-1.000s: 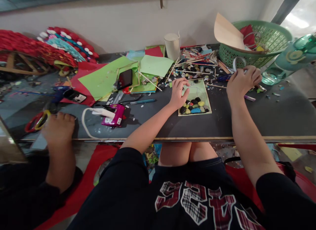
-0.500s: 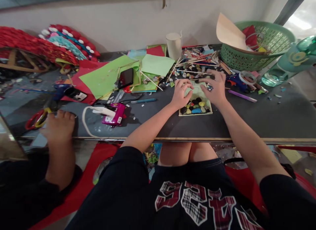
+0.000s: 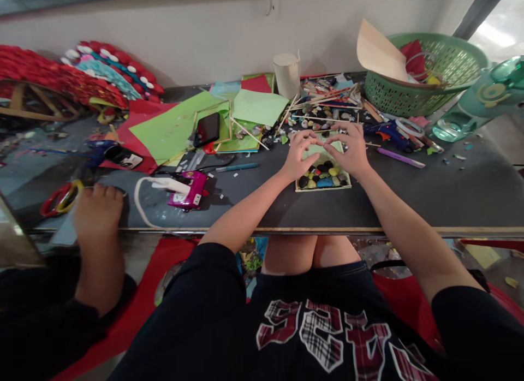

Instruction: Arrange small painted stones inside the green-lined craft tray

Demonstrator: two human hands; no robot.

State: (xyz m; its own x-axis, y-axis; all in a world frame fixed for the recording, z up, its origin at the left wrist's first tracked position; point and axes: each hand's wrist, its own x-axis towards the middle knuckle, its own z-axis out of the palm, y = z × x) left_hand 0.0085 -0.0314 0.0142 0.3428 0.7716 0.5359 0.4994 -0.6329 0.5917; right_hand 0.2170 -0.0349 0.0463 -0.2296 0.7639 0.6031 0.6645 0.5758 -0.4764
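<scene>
A small framed panel (image 3: 301,188) lies on the dark table in front of me. Its near half is covered with coloured pebbles (image 3: 325,182), black, yellow, grey and blue; its far half is pale green. My left hand (image 3: 302,156) hovers over the panel's left side, thumb apart from the bent fingers, with nothing visible in it. Above the far half, my right hand (image 3: 351,152) brings thumb and index together in a pinch close to the left fingertips. Whatever the pinch holds, if anything, is too small to make out.
Loose pebbles and sticks (image 3: 323,105) lie behind the panel. A green basket (image 3: 409,100), a bottle (image 3: 462,111), a glue gun (image 3: 388,132) and a purple pen (image 3: 401,158) are at right. Leftward are a magenta power strip (image 3: 188,190), a phone (image 3: 208,129) and another person's hand (image 3: 98,209).
My right hand has moved left, its thumb and index drawing together near my left fingertips. My left hand stays almost in place over the panel.
</scene>
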